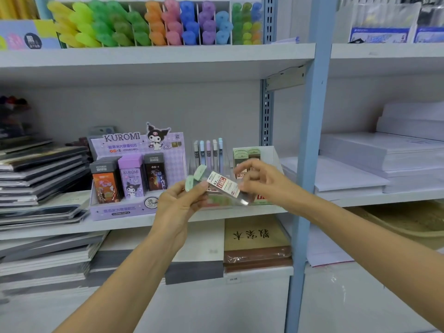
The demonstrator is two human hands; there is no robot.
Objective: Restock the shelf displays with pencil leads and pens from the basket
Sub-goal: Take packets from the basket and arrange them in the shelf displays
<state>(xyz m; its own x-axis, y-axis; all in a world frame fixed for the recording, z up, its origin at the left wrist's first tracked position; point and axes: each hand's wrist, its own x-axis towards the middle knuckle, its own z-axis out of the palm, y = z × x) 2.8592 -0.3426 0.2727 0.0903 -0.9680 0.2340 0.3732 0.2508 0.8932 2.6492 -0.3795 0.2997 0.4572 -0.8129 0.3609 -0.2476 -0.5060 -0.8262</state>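
My left hand (179, 205) holds a small bundle of pencil lead cases (222, 185) with pale green caps and red-and-white labels, tilted in front of the middle shelf. My right hand (260, 180) pinches the right end of the topmost case. Behind the hands stands a clear display (209, 152) with several pastel lead tubes upright in it. A white box (270, 153) to its right holds more green-capped lead cases. Left of them is a purple Kuromi display box (134, 181) with three lead packs. The basket is not in view.
Stacks of dark notebooks (40, 179) fill the shelf's left side. Coloured highlighters (149, 22) stand on the shelf above. A blue upright post (312, 140) divides the bays; white paper stacks (384, 159) lie to its right. Notebooks and a brown pad (254, 233) lie below.
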